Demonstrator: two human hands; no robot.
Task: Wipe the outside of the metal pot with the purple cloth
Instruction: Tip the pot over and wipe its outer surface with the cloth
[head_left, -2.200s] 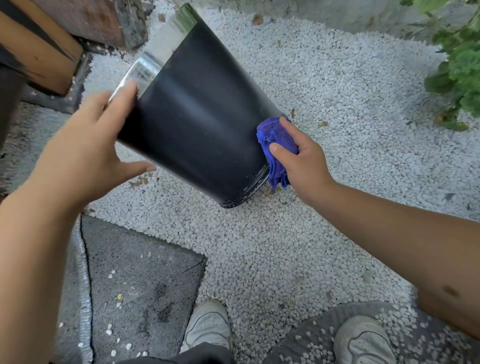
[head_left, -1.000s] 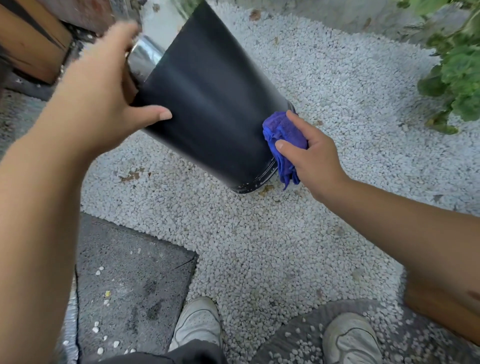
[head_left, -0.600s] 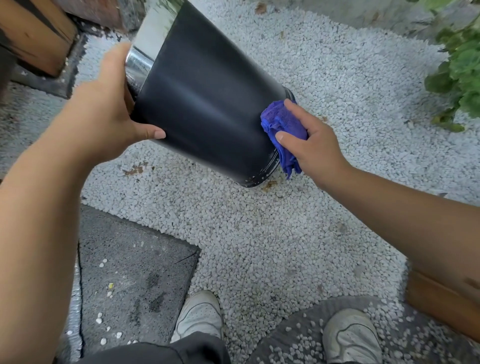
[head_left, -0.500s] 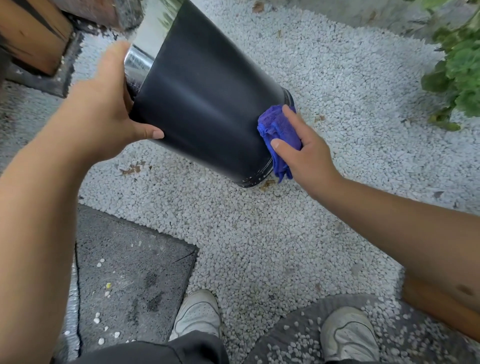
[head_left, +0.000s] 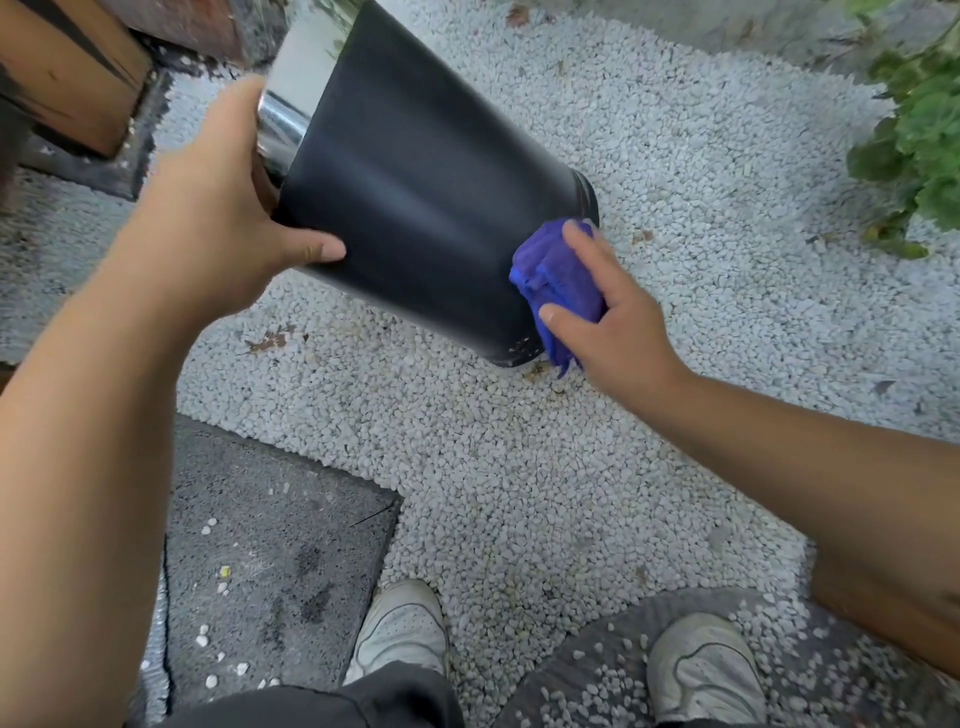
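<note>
White gravel (head_left: 597, 467) covers the ground under you, with a brown wooden block (head_left: 67, 73) at the far left edge and a dark grey stone slab (head_left: 270, 561) set into the pebbles by your near left side. Your left hand (head_left: 208, 218) grips the wide open end of the tall black metal pot (head_left: 415, 192): the thumb lies flat along the dark outer wall and the fingers curl over the rim, where the shiny silver inside shows. The pot is tilted, its mouth raised toward the upper left and its narrower base low at the right, close to the gravel; you cannot tell from this view whether the base actually touches the stones. Right of the pot's middle, against the lower part of the wall near the base, sits the bunched purple cloth (head_left: 558, 280). Your right hand (head_left: 613, 317) clutches it, thumb underneath and fingers spread over the top, pressing the cloth against the pot's outside. A loose end of the cloth hangs down beside the base rim. Below, near the bottom edge, your two pale worn sneakers (head_left: 400, 629) stand apart, the left one on gravel, the right on a round grey stepping stone (head_left: 831, 670) dotted with pebbles. At the far right, a green leafy plant (head_left: 919, 140) grows over the gravel.
</note>
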